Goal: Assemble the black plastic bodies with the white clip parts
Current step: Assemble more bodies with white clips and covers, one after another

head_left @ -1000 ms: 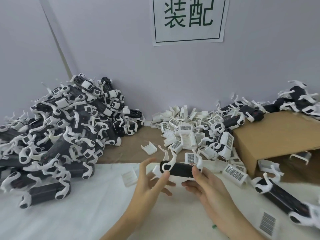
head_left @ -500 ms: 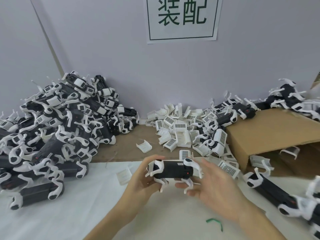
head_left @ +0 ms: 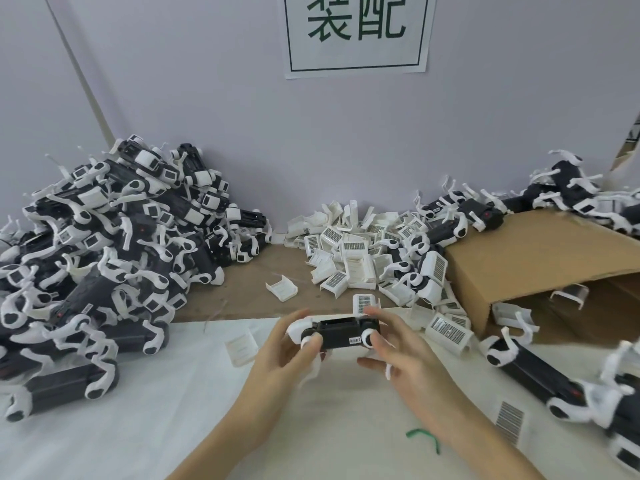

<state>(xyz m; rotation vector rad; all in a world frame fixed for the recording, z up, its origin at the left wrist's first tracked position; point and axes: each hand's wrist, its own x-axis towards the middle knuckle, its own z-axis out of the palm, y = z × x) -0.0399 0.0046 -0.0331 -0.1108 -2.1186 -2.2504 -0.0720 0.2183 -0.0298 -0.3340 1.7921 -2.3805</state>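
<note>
A black plastic body (head_left: 341, 332) with white leg-like parts at both ends is held level above the white sheet, between both hands. My left hand (head_left: 282, 355) grips its left end, thumb on the front. My right hand (head_left: 405, 348) grips its right end, fingers curled over the top. A small white label shows on the body's front face. A heap of loose white clip parts (head_left: 349, 251) lies behind, against the wall. One clip (head_left: 363, 303) stands just behind the held body.
A big pile of black-and-white units (head_left: 104, 258) fills the left side. A cardboard box (head_left: 540, 261) lies open at the right, with more units on top and in front (head_left: 533, 372). A green tie (head_left: 424, 436) and single clips (head_left: 282, 287) lie on the table.
The held body has been turned in my hands, so that its labelled side faces me and the white legs point down. Both hands kept hold of its ends.
</note>
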